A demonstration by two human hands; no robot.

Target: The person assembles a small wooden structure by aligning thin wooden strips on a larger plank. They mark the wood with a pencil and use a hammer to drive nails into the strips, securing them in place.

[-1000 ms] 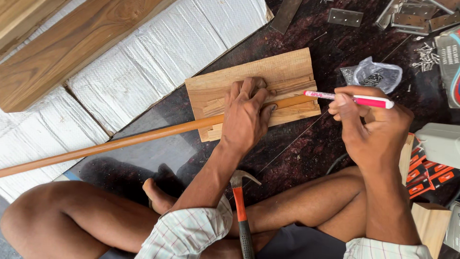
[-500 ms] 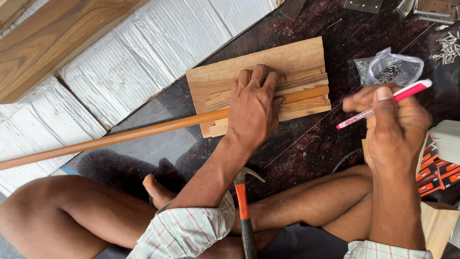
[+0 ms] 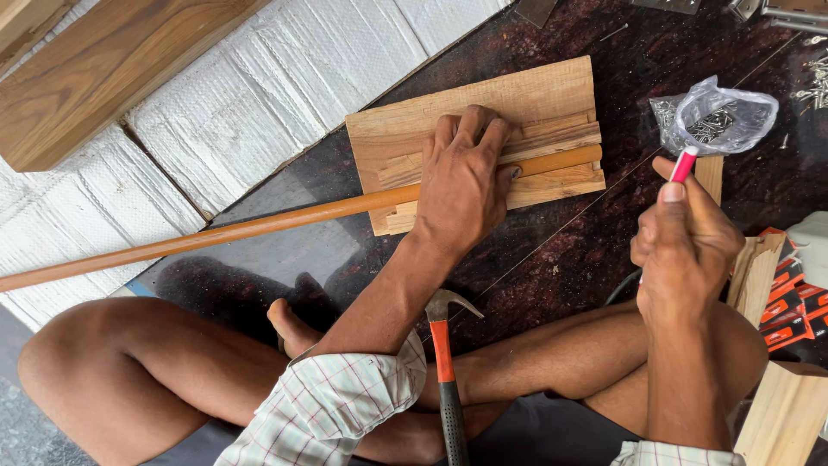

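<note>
My left hand (image 3: 463, 181) presses flat on a long round wooden stick (image 3: 259, 226) that lies in a groove between wooden strips on a light wooden board (image 3: 483, 108). The stick runs from the board out to the far left. Off to the right of the board, my right hand (image 3: 686, 246) is raised and grips a pink and white marker (image 3: 683, 164), its tip pointing up and away. I sit cross-legged on a dark floor.
A claw hammer (image 3: 442, 354) with an orange neck lies between my legs. A clear plastic bag of screws (image 3: 714, 116) sits at the right. Wooden blocks (image 3: 759, 267) and orange-black boxes (image 3: 789, 302) lie at the right edge. White wrapped panels (image 3: 259, 86) and a brown plank (image 3: 103, 78) lie upper left.
My right hand has pulled the marker away from the board, lifted it and turned it upright. My left hand stays pressed on the stick.
</note>
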